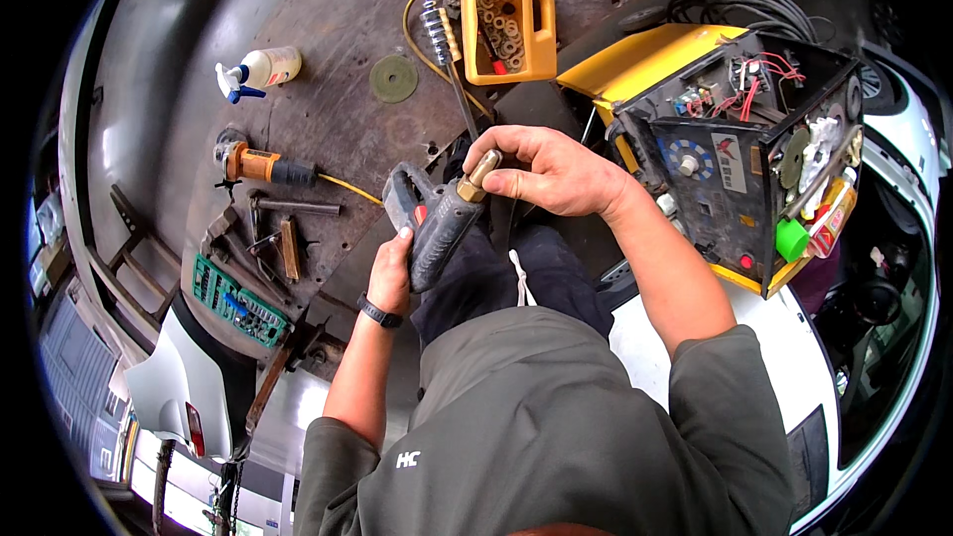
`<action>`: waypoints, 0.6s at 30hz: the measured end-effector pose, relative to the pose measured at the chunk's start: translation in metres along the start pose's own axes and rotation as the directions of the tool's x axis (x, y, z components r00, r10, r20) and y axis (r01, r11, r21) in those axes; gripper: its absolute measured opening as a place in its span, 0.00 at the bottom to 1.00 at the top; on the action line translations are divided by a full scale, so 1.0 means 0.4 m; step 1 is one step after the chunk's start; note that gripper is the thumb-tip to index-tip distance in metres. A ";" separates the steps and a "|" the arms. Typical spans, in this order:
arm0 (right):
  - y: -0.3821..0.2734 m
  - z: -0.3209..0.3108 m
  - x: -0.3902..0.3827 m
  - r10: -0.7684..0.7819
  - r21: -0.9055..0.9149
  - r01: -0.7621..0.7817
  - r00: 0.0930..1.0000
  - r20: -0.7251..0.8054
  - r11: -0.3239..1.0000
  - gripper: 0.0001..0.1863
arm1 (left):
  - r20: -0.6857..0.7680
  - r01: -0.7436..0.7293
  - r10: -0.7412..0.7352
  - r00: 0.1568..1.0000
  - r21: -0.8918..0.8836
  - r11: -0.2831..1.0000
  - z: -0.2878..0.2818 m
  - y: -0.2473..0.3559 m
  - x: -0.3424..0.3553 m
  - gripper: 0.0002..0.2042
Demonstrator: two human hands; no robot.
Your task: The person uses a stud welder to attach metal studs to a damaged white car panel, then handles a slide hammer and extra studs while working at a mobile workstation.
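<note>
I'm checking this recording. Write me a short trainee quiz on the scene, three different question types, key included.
1. True or false: the left hand holds the spray bottle.
2. Which lies nearer the yellow jug: (a) the orange grinder or (b) the green disc on the bench?
3. Fill in: the right hand grips a ____-coloured fitting.

Key: 1 false, it holds a black handle; 2 b; 3 gold.

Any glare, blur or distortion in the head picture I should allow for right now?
Head view: the white car at right bows along the round black rim; pale glare streaks the left side of the table; the tool and brass fitting look fairly sharp; the car's cabin is mostly in deep shadow.
</note>
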State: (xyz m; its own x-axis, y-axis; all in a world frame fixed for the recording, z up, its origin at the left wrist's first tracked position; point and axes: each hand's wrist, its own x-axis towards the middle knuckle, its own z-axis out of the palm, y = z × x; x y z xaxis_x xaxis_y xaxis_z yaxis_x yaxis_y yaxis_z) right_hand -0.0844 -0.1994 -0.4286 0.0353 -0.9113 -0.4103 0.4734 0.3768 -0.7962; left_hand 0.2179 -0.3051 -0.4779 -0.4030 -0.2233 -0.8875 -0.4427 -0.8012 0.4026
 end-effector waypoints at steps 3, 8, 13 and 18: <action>-0.007 0.000 -0.001 0.012 -0.008 -0.012 1.000 -0.001 1.000 0.10 | 0.008 -0.009 0.008 1.000 0.018 1.000 0.001 -0.009 0.002 0.24; -0.003 -0.005 -0.001 -0.009 -0.019 0.009 1.000 0.020 1.000 0.11 | -0.017 -0.036 0.037 0.999 0.031 0.999 0.005 -0.015 0.003 0.27; -0.007 -0.006 0.000 0.005 -0.012 -0.004 1.000 0.023 1.000 0.11 | 0.036 0.054 -0.052 0.998 -0.058 0.997 -0.017 -0.022 0.006 0.24; -0.010 -0.012 0.002 0.003 -0.062 -0.002 1.000 0.021 0.998 0.10 | 0.039 0.046 -0.044 0.998 -0.042 0.998 -0.025 -0.030 0.013 0.24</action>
State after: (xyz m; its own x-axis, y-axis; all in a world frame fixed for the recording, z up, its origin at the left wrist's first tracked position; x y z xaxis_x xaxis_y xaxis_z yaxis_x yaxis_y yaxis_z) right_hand -0.0904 -0.2008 -0.4277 0.0555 -0.9133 -0.4036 0.4182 0.3883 -0.8212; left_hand 0.2293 -0.3023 -0.4894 -0.4143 -0.1654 -0.8950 -0.4263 -0.8335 0.3514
